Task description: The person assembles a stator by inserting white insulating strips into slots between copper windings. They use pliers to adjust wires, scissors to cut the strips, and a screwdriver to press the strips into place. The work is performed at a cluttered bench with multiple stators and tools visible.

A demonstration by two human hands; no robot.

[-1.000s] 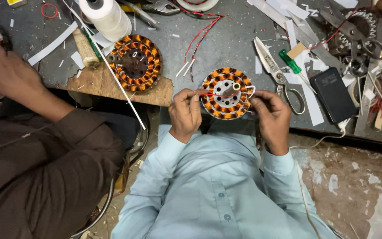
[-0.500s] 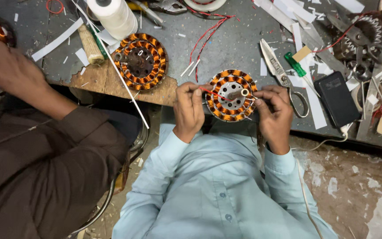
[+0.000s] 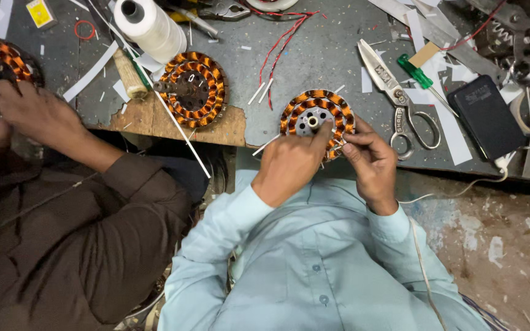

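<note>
Two hands are set on the copper-wound ring (image 3: 318,116) at the surface (image 3: 326,55) edge. Its hub is pressed by the left hand (image 3: 289,164); a thin wire is pinched by the right hand (image 3: 369,156). Pulled hard, it could snap.

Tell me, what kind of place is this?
Probably a small motor-winding or fan repair workshop. Both hands work a copper-wound stator; another stator sits nearby, with scissors and paper strips on a cluttered workbench.
</note>
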